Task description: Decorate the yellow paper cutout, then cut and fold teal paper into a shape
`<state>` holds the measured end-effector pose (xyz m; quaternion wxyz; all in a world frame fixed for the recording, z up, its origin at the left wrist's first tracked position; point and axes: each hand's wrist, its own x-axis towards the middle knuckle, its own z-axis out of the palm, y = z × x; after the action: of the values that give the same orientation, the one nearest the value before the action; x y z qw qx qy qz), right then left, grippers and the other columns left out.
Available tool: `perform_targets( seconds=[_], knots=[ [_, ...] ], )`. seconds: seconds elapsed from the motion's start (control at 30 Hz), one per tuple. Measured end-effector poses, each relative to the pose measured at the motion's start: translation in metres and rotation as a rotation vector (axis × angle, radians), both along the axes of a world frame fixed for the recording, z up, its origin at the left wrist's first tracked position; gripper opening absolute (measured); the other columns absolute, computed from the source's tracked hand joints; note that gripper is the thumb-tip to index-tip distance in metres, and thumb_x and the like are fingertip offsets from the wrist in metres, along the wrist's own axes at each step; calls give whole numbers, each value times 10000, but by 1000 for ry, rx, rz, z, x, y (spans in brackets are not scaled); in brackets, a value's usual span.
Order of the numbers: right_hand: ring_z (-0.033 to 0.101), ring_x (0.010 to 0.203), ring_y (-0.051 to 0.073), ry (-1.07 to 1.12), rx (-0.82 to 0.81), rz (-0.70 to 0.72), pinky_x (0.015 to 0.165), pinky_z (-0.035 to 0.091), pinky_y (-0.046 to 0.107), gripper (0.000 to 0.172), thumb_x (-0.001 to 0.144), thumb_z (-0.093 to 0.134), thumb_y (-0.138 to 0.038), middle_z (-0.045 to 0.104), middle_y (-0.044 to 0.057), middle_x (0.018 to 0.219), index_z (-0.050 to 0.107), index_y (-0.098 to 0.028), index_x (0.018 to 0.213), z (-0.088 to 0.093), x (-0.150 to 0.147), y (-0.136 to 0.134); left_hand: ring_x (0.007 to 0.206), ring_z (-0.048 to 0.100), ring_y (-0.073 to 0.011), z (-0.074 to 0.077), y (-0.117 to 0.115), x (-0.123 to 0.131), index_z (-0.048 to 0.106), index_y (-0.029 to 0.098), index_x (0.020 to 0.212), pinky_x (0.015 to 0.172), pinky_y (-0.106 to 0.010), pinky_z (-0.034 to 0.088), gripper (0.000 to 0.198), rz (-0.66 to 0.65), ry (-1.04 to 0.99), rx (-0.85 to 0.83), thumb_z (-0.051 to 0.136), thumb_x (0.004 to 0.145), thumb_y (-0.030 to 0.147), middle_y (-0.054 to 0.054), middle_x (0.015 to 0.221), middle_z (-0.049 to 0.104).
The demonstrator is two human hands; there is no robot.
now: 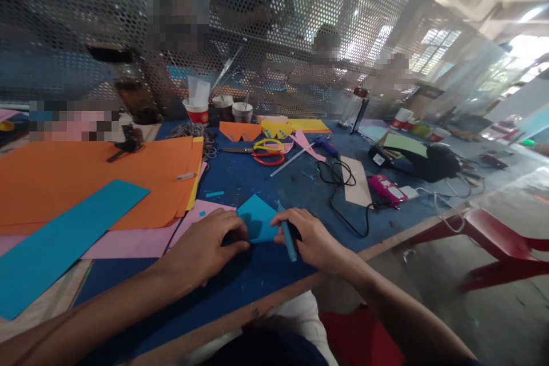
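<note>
A folded piece of blue paper (257,217), its top edge peaked, lies on the blue table mat before me. My left hand (214,240) has closed its thumb and fingers on the paper's left edge. At the right edge is my right hand (309,237), its fingers closed around a slim light-blue tool (291,249). The tool's narrow pale end points away from me; whether it is a pen or a craft knife I cannot tell. The right fingertips touch the paper. Small blue scraps (214,194) lie just beyond.
Orange sheets (94,177) and a long blue strip (72,246) lie left. Farther back are scissors (268,151), folded orange paper (239,131), paper cups (197,111) and a perforated screen (274,40). A black cable (332,200) and magenta device (387,190) sit right, near a red stool (497,234).
</note>
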<state>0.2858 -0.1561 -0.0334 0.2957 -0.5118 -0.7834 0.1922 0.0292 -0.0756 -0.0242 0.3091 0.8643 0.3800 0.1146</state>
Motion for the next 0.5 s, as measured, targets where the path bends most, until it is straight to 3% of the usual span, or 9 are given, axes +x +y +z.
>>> perform_targets(
  seconds=[0.2, 0.33, 0.5],
  knots=[
    [704, 979, 204, -16, 16, -24, 907, 495, 333, 261, 963, 750, -166, 759, 34, 1068, 667, -240, 1200, -3, -2, 1, 975, 686, -243, -5, -3, 0, 725, 276, 1006, 853, -363, 519, 140, -36, -99, 48, 631, 902, 282, -18, 1025, 756],
    [709, 988, 197, -11, 11, -26, 910, 504, 327, 269, 956, 748, -149, 762, 34, 1093, 667, -240, 1195, -4, -2, 2, 839, 664, -210, -8, -5, -1, 646, 247, 900, 751, -323, 505, 21, -76, -91, 106, 634, 913, 258, 0, 917, 721],
    [702, 970, 199, -11, -2, -39, 907, 500, 333, 294, 953, 771, -193, 751, 32, 1102, 656, -247, 1217, -5, -1, 2, 934, 672, -208, -16, -2, -5, 651, 244, 898, 816, -318, 495, 100, -189, -91, 206, 589, 977, 247, -6, 953, 719]
  ],
)
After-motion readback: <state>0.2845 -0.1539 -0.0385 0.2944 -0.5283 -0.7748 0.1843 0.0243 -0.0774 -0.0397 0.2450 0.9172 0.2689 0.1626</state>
